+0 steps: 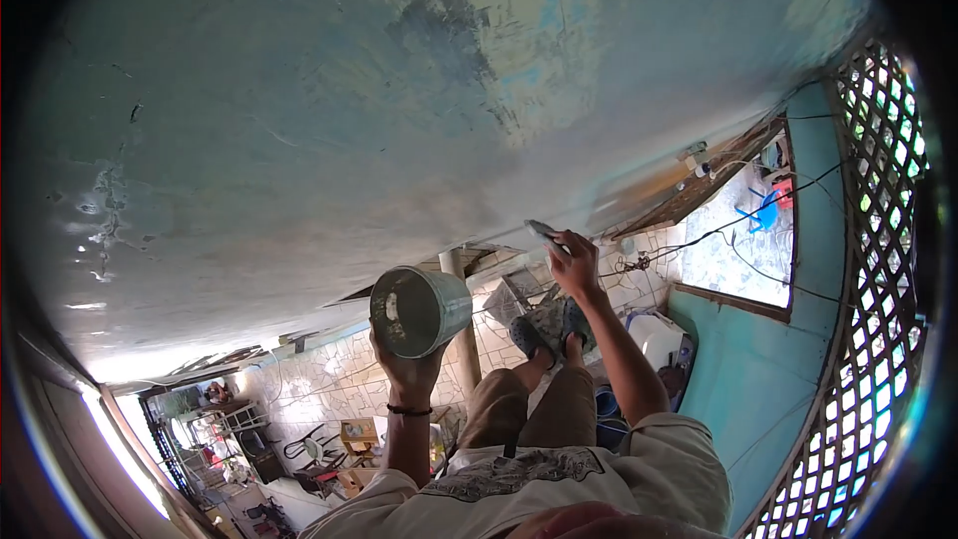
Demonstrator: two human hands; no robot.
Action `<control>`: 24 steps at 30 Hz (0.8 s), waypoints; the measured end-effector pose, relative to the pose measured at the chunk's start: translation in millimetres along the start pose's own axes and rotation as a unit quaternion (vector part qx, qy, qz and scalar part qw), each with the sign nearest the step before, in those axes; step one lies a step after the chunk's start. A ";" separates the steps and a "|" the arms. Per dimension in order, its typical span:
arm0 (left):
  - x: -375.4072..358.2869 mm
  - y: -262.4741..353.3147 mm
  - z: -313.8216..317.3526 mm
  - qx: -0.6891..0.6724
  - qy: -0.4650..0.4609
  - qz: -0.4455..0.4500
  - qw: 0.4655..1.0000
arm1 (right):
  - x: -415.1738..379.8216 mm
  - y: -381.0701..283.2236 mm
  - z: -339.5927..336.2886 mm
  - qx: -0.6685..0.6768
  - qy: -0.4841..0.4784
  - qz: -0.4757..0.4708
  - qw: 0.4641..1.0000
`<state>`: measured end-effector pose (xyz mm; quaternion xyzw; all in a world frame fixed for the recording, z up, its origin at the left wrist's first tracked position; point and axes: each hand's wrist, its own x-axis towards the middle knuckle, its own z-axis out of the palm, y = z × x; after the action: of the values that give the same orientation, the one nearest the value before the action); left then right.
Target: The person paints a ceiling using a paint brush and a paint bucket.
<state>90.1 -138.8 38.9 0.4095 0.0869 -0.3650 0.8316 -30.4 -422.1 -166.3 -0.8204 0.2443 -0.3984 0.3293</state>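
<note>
My left hand (407,367) is closed around the underside of a grey-green bucket (454,304), holding it tilted so that its open mouth shows pale smears inside. In my right hand (577,268) is a short grey tool (540,231), gripped between thumb and fingers with its end pointing up and left; I cannot tell its kind. Above both hands spreads a large painted surface (299,140), patchy in grey-green, cream and blue, with cracked and peeling spots at the left. The tool's tip is near the lower edge of this surface in the view.
My feet in dark clogs (526,336) stand above a stone-patterned floor (299,384), close to a round post (465,364). A turquoise wall (748,359) with a window opening and a lattice (878,240) rise at right. Loose cables (738,225) hang there. Furniture and clutter fill the lower left.
</note>
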 end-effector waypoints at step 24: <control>40.3 -92.0 78.7 0.085 -0.098 -0.039 0.991 | 115.1 -212.3 -171.4 0.175 0.051 -0.060 0.981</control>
<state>44.5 -255.5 15.4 0.4370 -0.0106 -0.4412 0.7837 -75.9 -416.8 126.3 -0.7419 0.1377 -0.4950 0.4309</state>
